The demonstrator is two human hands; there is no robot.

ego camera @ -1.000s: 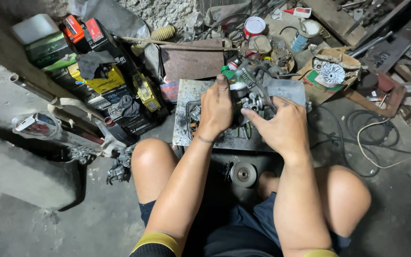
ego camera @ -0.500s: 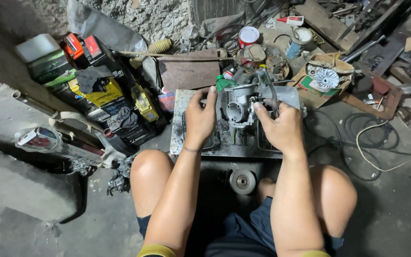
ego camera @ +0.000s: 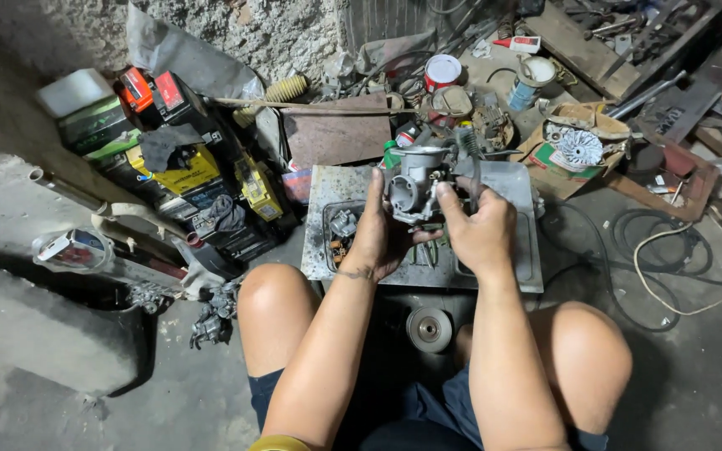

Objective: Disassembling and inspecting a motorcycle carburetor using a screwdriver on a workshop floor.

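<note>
The carburetor (ego camera: 418,185) sits lifted between my two hands, held above the grey metal tray (ego camera: 511,250) that lies on the floor between my knees. My left hand (ego camera: 380,238) cups it from below and from the left, fingers curled up against its body. My right hand (ego camera: 480,230) closes on it from the right, the thumb pressed to its side and the fingers wrapped behind. Both grips are pressed tight on the grey casting, its round throat facing me. Inside the tray's left part lie a few small loose parts (ego camera: 342,230). Just in front of the tray, toward me, stands a round grinding wheel (ego camera: 429,329). Left of the tray, boxes (ego camera: 179,171) are stacked against the wall. Beyond the tray stands a red and white can (ego camera: 442,72), and to the tray's right a pale cable (ego camera: 670,276) loops over the concrete.
</note>
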